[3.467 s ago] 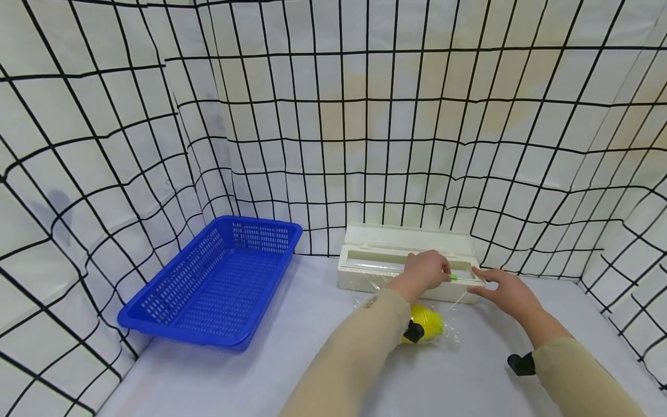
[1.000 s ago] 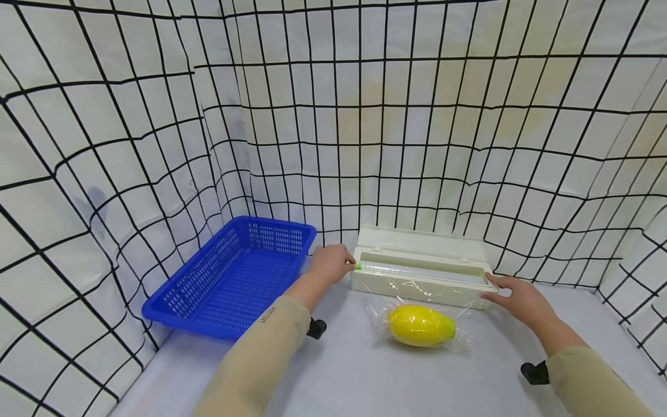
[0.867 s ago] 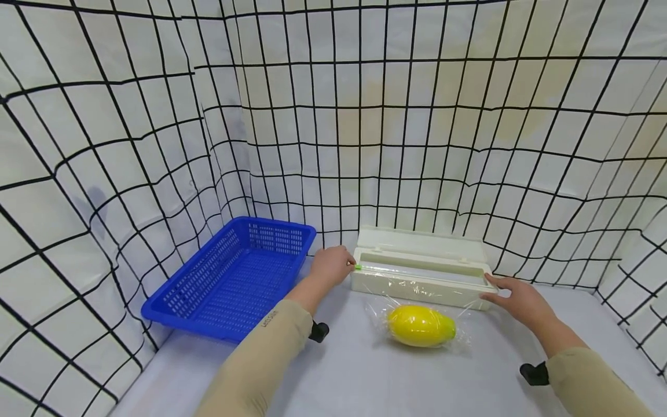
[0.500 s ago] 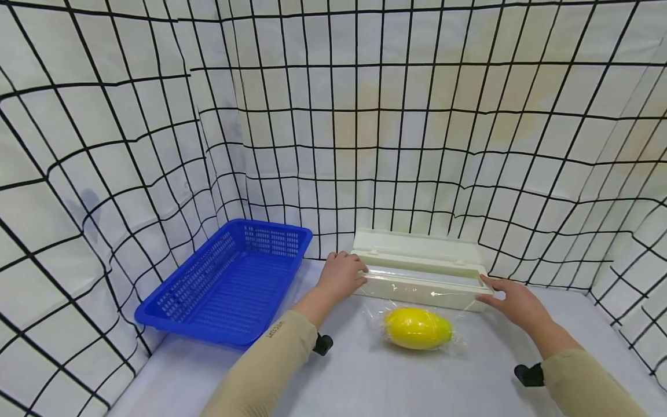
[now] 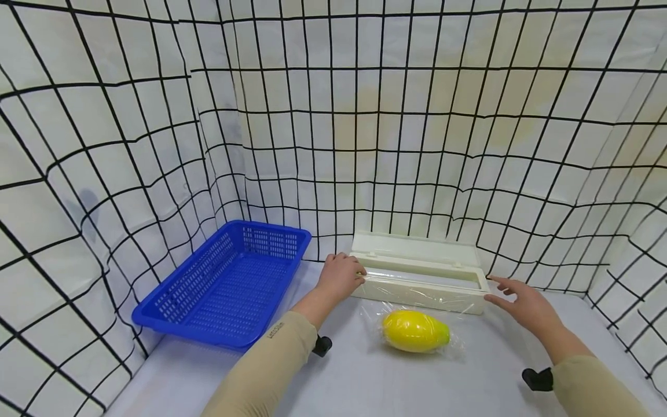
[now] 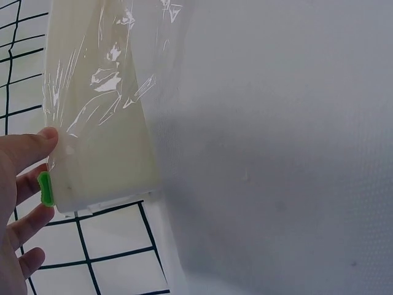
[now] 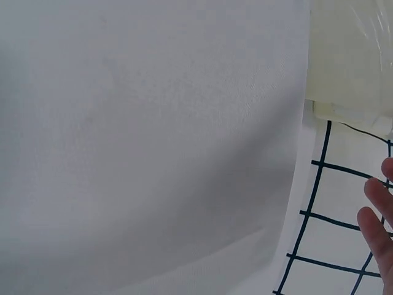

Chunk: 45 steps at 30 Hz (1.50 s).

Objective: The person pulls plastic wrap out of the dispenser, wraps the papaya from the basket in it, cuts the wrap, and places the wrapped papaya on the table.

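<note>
Against left fingers [image 6: 29,184], white box [image 6: 104,166]

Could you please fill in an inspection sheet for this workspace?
Surface: white tabletop, no spills seen.
Job's things: off-white box, lid open, with a pale roll inside; in front, a yellow fruit-shaped object with clear film around it; a green piece at the box's left end.
Clutter: nothing seen, apart from the blue basket at left.
Hands: left hand grips the box's left end; right hand, fingers spread, is beside its right end.
Cables: nothing seen.
Surroundings: white walls with black grid lines.
</note>
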Available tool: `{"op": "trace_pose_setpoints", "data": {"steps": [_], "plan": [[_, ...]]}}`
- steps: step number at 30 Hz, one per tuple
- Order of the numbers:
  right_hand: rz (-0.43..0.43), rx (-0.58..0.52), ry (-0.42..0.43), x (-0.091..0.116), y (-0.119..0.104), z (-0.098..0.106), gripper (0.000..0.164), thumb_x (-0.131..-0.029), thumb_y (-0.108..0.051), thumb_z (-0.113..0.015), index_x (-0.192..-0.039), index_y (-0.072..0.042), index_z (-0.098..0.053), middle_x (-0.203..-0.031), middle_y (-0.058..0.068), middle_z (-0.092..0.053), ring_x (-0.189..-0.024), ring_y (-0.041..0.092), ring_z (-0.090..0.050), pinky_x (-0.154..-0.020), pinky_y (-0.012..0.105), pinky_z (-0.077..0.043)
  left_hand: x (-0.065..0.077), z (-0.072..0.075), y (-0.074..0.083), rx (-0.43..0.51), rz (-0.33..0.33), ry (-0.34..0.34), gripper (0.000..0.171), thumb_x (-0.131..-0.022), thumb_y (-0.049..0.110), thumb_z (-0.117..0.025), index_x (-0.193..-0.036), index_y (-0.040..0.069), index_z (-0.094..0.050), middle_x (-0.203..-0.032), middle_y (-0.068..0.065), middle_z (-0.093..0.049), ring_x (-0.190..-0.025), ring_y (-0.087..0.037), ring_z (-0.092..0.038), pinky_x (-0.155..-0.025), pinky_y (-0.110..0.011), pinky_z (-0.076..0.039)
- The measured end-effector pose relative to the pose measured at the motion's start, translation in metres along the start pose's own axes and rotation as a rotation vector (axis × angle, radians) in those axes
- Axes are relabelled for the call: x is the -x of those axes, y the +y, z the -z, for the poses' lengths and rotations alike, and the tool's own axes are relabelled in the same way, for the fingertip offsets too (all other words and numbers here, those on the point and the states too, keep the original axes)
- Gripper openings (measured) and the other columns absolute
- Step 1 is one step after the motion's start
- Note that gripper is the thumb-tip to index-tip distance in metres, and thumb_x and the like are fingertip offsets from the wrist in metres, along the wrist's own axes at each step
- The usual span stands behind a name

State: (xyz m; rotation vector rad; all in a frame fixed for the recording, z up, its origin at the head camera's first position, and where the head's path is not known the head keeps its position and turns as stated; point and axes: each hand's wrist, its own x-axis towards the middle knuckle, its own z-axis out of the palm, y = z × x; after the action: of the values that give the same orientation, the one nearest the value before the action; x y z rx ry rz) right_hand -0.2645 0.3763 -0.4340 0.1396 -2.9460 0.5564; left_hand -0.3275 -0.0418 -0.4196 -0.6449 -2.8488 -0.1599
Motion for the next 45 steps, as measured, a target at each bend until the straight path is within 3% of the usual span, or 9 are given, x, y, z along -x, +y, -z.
{"op": "trace_pose_setpoints", "data": {"steps": [10,15,22,28,36,45], "plan": [[0.19,0.105,0.105,-0.005,-0.02,-0.005,0.042,-0.085,-0.037,-0.078,-0.116,-0.01,-0.072,-0.113,0.016,-0.066,-0.105,0.039,-0.058,-0.086,0.059,-0.049,-0.003,-0.004,0.0,0.021,0.005,-0.008,0.018,-0.093,0.036,-0.069,-0.109,0.032,-0.076,-0.119,0.01,-0.067,-0.115,-0.019,-0.054,-0.104,-0.046,-0.036],[0.271,0.164,0.133,-0.008,-0.024,-0.009,0.026,-0.083,-0.027,-0.08,-0.103,-0.011,-0.075,-0.102,0.011,-0.067,-0.095,0.034,-0.061,-0.081,0.054,-0.052,-0.003,-0.006,0.002,-0.002,-0.012,-0.007,0.019,-0.094,0.036,-0.068,-0.11,0.031,-0.076,-0.121,0.009,-0.067,-0.118,-0.02,-0.054,-0.104,-0.046,-0.037],[0.272,0.165,0.134,-0.007,-0.028,-0.01,0.029,-0.085,-0.024,-0.079,-0.109,-0.009,-0.075,-0.106,0.014,-0.067,-0.1,0.037,-0.06,-0.086,0.055,-0.051,0.001,-0.005,0.003,-0.059,-0.077,0.022,0.02,-0.095,0.034,-0.067,-0.113,0.03,-0.075,-0.12,0.007,-0.066,-0.122,-0.021,-0.052,-0.107,-0.045,-0.037],[0.297,0.146,0.163,-0.005,-0.031,-0.01,0.022,-0.085,-0.02,-0.079,-0.104,-0.008,-0.076,-0.102,0.012,-0.067,-0.096,0.034,-0.061,-0.086,0.054,-0.051,0.006,-0.004,0.001,-0.085,-0.135,0.066,0.016,-0.095,0.031,-0.068,-0.109,0.029,-0.076,-0.119,0.006,-0.065,-0.122,-0.02,-0.051,-0.107,-0.044,-0.037],[0.331,0.126,0.197,-0.005,-0.035,-0.01,0.012,-0.084,-0.016,-0.079,-0.093,-0.009,-0.075,-0.097,0.009,-0.066,-0.092,0.032,-0.059,-0.082,0.051,-0.052,0.002,-0.007,0.001,-0.085,-0.127,0.1,0.014,-0.095,0.033,-0.067,-0.106,0.029,-0.075,-0.117,0.006,-0.066,-0.119,-0.019,-0.053,-0.106,-0.043,-0.037],[0.256,0.064,0.176,-0.003,-0.037,-0.011,0.008,-0.085,-0.016,-0.078,-0.09,-0.013,-0.073,-0.096,0.008,-0.065,-0.092,0.032,-0.059,-0.081,0.052,-0.051,0.001,-0.009,0.0,-0.102,-0.139,0.136,0.009,-0.094,0.032,-0.069,-0.1,0.03,-0.076,-0.11,0.009,-0.068,-0.114,-0.019,-0.055,-0.105,-0.045,-0.038]]}}
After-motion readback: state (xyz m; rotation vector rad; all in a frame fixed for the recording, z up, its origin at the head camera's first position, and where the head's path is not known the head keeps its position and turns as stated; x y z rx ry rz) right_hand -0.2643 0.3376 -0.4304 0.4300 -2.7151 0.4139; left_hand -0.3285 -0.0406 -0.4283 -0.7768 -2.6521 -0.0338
